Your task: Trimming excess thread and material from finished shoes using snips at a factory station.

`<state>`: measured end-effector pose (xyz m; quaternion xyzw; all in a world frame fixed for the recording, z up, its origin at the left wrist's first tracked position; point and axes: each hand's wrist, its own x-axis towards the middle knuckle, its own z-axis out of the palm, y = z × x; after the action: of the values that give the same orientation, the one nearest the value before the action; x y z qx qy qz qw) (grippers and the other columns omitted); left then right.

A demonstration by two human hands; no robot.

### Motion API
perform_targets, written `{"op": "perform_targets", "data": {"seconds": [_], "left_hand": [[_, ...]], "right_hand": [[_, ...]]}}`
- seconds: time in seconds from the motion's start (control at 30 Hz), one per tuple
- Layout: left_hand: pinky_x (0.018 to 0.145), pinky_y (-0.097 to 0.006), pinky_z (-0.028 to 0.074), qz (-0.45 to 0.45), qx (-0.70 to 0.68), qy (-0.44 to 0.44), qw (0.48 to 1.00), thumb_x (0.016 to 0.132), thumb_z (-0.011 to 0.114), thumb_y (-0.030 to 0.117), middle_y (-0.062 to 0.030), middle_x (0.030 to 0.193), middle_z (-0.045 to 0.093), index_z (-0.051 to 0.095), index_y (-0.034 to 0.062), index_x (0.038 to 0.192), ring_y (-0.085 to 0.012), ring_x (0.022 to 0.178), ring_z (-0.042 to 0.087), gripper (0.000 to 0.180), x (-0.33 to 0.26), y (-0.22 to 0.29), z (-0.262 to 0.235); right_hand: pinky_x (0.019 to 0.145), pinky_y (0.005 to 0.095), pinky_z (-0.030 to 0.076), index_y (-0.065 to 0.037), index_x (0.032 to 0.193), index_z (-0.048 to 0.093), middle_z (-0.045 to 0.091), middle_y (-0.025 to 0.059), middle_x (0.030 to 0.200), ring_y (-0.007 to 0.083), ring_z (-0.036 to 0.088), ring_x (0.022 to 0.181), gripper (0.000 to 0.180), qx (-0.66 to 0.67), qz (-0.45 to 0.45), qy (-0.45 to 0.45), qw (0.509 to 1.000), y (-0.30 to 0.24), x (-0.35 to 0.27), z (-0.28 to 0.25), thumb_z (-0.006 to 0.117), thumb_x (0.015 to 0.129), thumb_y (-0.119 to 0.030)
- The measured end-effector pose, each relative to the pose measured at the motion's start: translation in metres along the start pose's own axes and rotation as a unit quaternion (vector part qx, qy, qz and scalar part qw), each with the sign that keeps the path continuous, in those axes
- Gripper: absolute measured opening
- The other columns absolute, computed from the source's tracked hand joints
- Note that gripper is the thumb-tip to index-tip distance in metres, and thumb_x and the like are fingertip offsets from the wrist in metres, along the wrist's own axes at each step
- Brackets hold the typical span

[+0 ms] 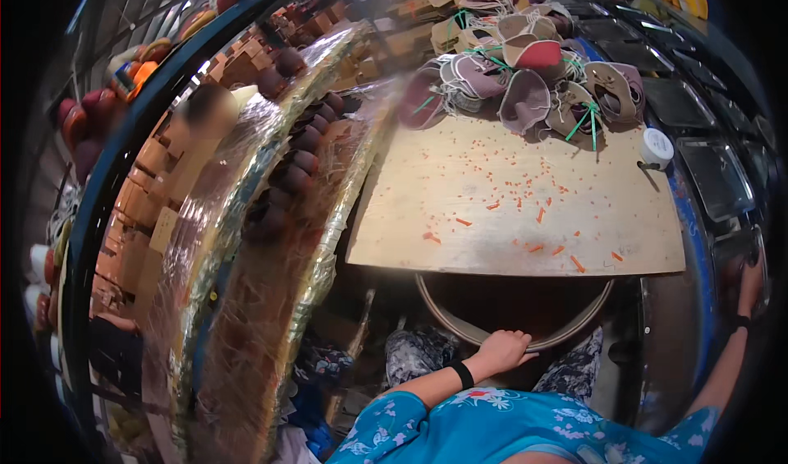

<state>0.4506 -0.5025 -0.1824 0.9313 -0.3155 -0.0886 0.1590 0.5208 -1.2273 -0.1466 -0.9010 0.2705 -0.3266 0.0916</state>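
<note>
My left hand lies at the rim of a round tub-like thing below the table edge. Its fingers curl over that rim, with the thumb pointing right. Far to the right, my right hand reaches to a black tray; its fingers are dim and partly hidden, so its grip does not show. On the wooden tabletop in front of me, small orange scraps lie scattered. At its far side rises a pile of shoe uppers in mauve, beige and red, some with green ties.
A white round container stands at the table's right edge. Black trays line the right side. To the left, foil-wrapped rack shelves carry dark rounded shoe pieces. Another person is beyond the rack.
</note>
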Motion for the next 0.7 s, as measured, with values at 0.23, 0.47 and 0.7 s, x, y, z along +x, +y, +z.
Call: {"op": "perform_targets", "data": {"seconds": [0.23,0.47,0.7], "left_hand": [[0.076,-0.042,0.05,-0.055,-0.201,0.027,0.978,0.086,0.055,0.04,-0.0182,0.093,0.063,0.06,0.0027,0.103,-0.0344,0.089,0.062,0.041,-0.007,0.0,-0.021],[0.082,-0.037,0.051,-0.232,-0.863,0.062,0.445,0.097,0.041,0.037,-0.0122,0.119,0.056,0.043,0.0065,0.128,-0.0233,0.101,0.059,0.044,-0.028,-0.014,-0.07],[0.075,-0.029,0.05,-0.195,-0.756,0.226,0.582,0.095,0.05,0.028,-0.0096,0.103,0.06,0.049,0.0007,0.115,-0.017,0.088,0.06,0.033,-0.078,-0.079,-0.039]], "right_hand": [[0.098,0.0299,0.037,-0.003,0.131,0.045,0.049,0.0119,0.13,0.0221,0.048,0.117,0.051,0.268,-0.096,0.055,0.957,-0.242,-0.086,-0.144,0.054,0.081,-0.005],[0.051,0.0329,0.049,-0.013,0.107,0.059,0.064,0.0062,0.078,0.0225,0.063,0.061,0.048,0.282,-0.469,-0.191,0.815,-0.475,-0.302,-0.139,0.076,0.063,-0.021],[0.049,0.0381,0.047,-0.016,0.123,0.05,0.055,0.0061,0.07,0.0258,0.058,0.057,0.057,0.367,-0.561,-0.298,0.679,-0.531,-0.4,-0.108,0.067,0.069,-0.016]]}}
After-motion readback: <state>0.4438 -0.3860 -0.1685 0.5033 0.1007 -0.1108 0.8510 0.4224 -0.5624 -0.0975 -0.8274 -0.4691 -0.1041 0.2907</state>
